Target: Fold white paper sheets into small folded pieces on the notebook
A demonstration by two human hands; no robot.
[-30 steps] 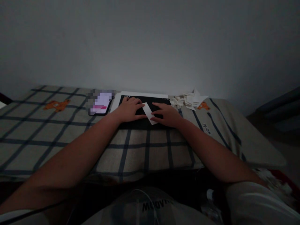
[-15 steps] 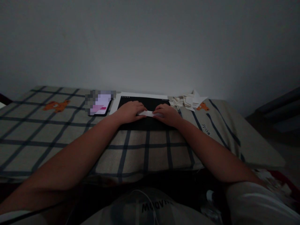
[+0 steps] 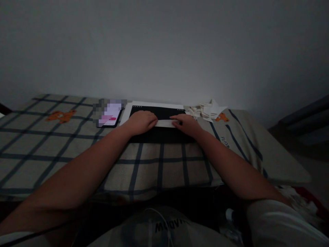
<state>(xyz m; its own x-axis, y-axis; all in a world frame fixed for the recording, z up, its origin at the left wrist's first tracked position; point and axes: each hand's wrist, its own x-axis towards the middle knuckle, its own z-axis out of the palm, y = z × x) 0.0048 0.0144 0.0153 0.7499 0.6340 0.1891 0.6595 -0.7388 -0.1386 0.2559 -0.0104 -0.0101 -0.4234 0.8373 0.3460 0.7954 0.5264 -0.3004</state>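
A white paper strip (image 3: 166,123) lies flat and level on a black mat (image 3: 159,135) with a white border. My left hand (image 3: 140,122) presses down on the strip's left end. At the strip's right end rests my right hand (image 3: 187,124), fingers pointing left along it. Both hands lie flat on the paper rather than gripping it. The mat sits on a checked bedspread (image 3: 77,147) with orange bear prints.
A phone with a lit screen (image 3: 109,115) lies left of the mat. A heap of folded white paper pieces (image 3: 207,110) sits to the right of the mat. A plain wall rises just behind. The bed's edge falls away at the right.
The paper strip lay slanted between my hands; it has turned level and now lies stretched flat across the mat. Both hands shifted slightly farther from me.
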